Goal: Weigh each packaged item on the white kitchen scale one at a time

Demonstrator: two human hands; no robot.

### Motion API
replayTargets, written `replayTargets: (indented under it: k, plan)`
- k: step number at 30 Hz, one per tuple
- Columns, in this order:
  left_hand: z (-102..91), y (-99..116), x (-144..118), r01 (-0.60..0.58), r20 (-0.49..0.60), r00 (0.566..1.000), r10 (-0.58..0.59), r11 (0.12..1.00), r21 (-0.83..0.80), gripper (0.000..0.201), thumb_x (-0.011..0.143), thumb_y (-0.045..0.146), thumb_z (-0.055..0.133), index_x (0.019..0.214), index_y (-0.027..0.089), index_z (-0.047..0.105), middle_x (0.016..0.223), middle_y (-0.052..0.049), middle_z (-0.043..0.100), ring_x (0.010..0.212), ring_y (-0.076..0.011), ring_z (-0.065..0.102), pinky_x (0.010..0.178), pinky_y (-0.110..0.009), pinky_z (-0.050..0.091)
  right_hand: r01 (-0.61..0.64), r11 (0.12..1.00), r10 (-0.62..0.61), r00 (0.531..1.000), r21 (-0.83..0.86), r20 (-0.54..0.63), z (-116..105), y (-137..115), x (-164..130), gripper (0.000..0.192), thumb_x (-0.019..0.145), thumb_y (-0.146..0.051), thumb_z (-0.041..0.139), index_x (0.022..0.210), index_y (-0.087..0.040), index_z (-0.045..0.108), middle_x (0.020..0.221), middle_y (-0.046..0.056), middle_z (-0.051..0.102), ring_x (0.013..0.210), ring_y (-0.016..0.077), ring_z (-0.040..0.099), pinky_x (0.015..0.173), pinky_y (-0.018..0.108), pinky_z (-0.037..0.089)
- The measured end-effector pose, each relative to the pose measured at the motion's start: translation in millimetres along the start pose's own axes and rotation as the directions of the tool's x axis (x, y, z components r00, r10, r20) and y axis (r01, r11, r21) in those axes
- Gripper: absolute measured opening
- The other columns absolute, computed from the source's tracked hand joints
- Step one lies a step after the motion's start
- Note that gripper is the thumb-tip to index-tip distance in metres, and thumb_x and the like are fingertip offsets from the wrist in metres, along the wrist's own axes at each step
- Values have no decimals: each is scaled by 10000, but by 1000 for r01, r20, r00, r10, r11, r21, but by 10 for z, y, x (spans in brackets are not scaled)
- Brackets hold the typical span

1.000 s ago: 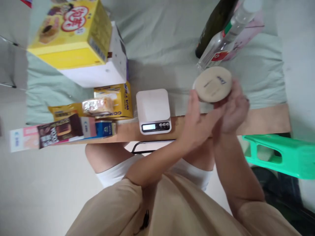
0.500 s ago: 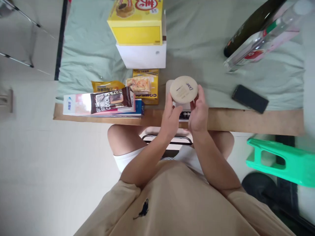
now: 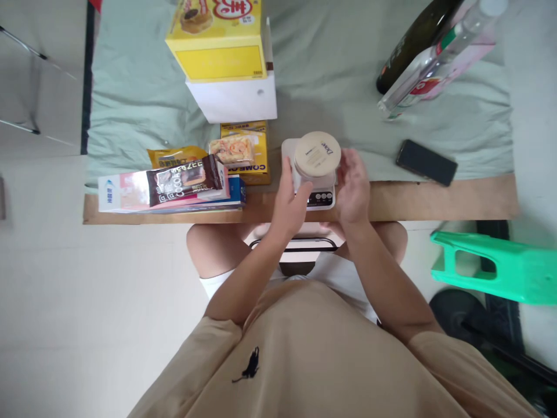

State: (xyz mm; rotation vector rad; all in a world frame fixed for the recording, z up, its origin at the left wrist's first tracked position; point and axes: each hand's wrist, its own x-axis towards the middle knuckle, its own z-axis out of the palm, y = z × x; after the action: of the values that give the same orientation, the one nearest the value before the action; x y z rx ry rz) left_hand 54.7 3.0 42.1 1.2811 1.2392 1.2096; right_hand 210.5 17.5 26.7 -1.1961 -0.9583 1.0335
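Note:
A round cream-coloured Dove jar rests on a white kitchen scale, whose black button panel faces me. My left hand is at the scale's left side, thumb and fingers apart; whether its fingertips touch the scale I cannot tell. On the other side my right hand is open, its fingers stretched out just right of the jar with a small gap.
Left of the scale lie a yellow box, a wrapped cracker, a cocoa snack and a long toothpaste box. Behind stands a tall yellow carton. Rightward are a phone, a dark bottle and a green stool.
My hands have come away from the jar, which now sits on the scale. More of the scale's panel shows. The whole view has shifted a little.

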Motion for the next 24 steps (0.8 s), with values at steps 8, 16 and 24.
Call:
replayTargets:
  k: [8, 16, 24]
  plan:
    - [-477, -351, -189, -158, -127, 972, 197, 950, 269, 509, 941, 396, 565, 567, 173, 300, 516, 39, 284, 507, -63, 301, 539, -251, 270, 19, 973, -49, 991, -232, -123, -528, 193, -319, 449, 919, -511, 498, 625, -203, 354, 586, -13, 333, 574, 102, 337, 542, 261, 323]
    - [-391, -463, -83, -76, -160, 978, 133, 944, 321, 420, 866, 184, 499, 584, 176, 188, 551, 37, 177, 531, -64, 200, 537, -261, 177, 43, 966, -53, 998, -255, -31, -517, 313, -307, 506, 904, -477, 535, 593, -202, 246, 560, -23, 237, 552, 84, 243, 528, 270, 189]
    - [-334, -435, -107, -41, -158, 982, 108, 926, 375, 409, 847, 184, 514, 572, 182, 212, 547, 33, 189, 537, -75, 242, 541, -255, 195, 58, 959, -53, 998, -277, 26, -455, 269, -296, 536, 907, -485, 511, 544, -196, 243, 524, -24, 225, 503, 66, 224, 528, 283, 143]
